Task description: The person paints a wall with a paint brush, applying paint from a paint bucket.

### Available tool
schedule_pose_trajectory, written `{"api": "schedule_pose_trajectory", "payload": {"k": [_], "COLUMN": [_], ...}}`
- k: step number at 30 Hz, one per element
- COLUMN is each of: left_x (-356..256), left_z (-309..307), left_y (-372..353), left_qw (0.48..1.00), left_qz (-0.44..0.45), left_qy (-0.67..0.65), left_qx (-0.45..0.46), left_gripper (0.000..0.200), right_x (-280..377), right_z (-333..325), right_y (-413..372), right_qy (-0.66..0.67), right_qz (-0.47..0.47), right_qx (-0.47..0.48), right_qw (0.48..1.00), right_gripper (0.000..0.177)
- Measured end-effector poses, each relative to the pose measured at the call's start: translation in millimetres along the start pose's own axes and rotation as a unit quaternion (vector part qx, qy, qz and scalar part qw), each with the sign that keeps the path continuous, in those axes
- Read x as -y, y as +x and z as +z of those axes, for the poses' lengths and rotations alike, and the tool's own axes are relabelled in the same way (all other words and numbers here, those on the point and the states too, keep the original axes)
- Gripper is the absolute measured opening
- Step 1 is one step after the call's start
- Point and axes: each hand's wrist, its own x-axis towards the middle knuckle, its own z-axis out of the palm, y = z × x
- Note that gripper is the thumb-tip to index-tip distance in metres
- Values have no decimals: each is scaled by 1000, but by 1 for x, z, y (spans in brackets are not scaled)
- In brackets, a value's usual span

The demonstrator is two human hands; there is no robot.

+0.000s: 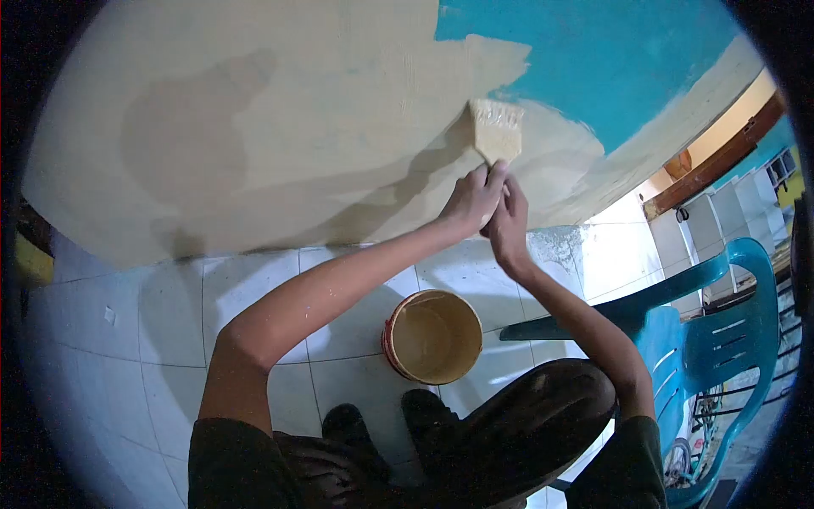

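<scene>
A wide paintbrush (498, 136), its bristles coated in cream paint, is held up close to the wall (365, 76). My left hand (473, 200) is closed around its handle, with the thumb along the top. Just beside it, my right hand (510, 222) is closed too, fingers curled at the lower end of the handle, which both hands largely hide. Cream paint covers most of the wall, while a turquoise patch (593, 68) fills the upper right with a ragged border near the bristles. Below my hands stands a paint bucket (433, 338) with cream paint inside.
White tiles (246, 297) cover the floor, meeting the wall's lower edge. A teal plastic chair (729, 339) stands close by my right arm. My knee and dark-clad feet are near the bucket. A doorway with a wooden frame (721, 157) lies at the far right.
</scene>
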Motion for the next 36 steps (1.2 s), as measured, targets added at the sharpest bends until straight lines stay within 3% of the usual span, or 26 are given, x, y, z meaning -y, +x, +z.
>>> {"api": "schedule_pose_trajectory", "payload": {"k": [2,3,4,5,7,8,10,12,14,16,18,19,26,30,31,32,36], "left_x": [6,-13,-21,-30,-50,-59,-67,-74,-77,-58,-39,-32,-21,-40,-26,-13,-17], "left_z": [-3,-9,-11,-12,-13,-15,-13,-13,-17,-9,-6,-5,-1,-7,-2,3,1], "left_y": [-7,-14,-14,-11,-10,-10,-6,-2,7,18,22,18,21,14,14,14,1], "left_qw": [997,999,999,997,981,981,964,970,988,988,992,991,989,990,990,989,993], "left_qz": [-10,44,41,65,122,123,215,198,118,123,102,102,94,111,115,119,99], "left_qy": [-40,0,0,-51,-147,-147,-152,-139,-103,-97,-71,-81,-107,-89,-81,-81,-58], "left_qx": [58,26,26,0,-43,-43,-25,-34,-1,1,-33,-28,34,-15,-24,-24,-11], "left_gripper": [63,61,61,58,50,50,47,45,44,48,52,54,51,52,51,51,47], "right_x": [-2,1,10,25,46,55,50,46,44,46,47,45,45,38,41,28,31], "right_z": [-1,1,5,-2,4,5,-4,-12,-15,-12,-11,-11,-9,-8,-9,-10,-13], "right_y": [-2,2,0,-1,6,8,16,24,31,30,23,20,8,21,13,9,1], "right_qy": [2,13,25,10,31,28,-26,-81,-231,-234,-225,-247,-178,-183,-183,-196,-173], "right_qz": [-11,-83,-153,-100,-182,-206,-218,-228,-251,-247,-166,-170,-172,-235,-139,-185,-193], "right_qx": [7,-14,-35,-14,-40,-45,-47,-48,-91,-93,-38,-31,-59,-35,-7,-2,1], "right_qw": [1000,996,987,995,982,977,974,969,935,936,959,953,967,954,973,963,966], "right_gripper": [25,25,24,26,29,29,31,35,47,52,66,72,68,66,66,66,67]}}
